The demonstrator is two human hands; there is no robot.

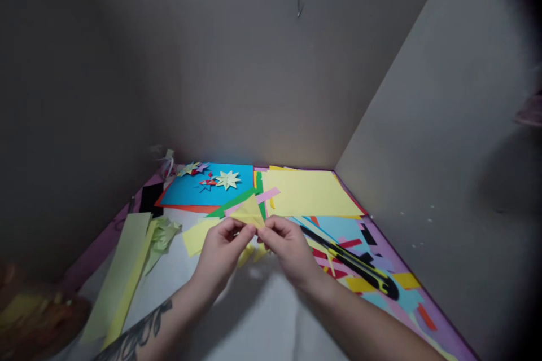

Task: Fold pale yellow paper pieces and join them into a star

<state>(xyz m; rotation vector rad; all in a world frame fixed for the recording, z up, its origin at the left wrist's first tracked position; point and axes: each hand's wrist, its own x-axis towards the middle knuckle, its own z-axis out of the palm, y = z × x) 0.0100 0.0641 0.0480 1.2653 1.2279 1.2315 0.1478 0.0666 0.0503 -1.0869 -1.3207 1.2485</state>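
Observation:
A small folded piece of yellow paper (pixel 248 211) is pinched between my two hands over the white table surface (pixel 249 316). My left hand (pixel 224 245) grips its lower left edge with thumb and fingers. Close beside it, almost touching, my right hand (pixel 288 245) pinches the lower right edge. The paper's upper part rises to a point; its lower edge is partly hidden by my fingers. Just under the hands lie some yellow paper scraps (pixel 245 256), partly covered.
A black and yellow utility knife (pixel 351 265) lies among coloured paper scraps at right. Behind are a pale yellow sheet (pixel 309 193) and a blue sheet (pixel 195 194) bearing paper stars (pixel 228 180). Yellow strips (pixel 118 271) and crumpled paper (pixel 161 237) lie left. Walls stand behind.

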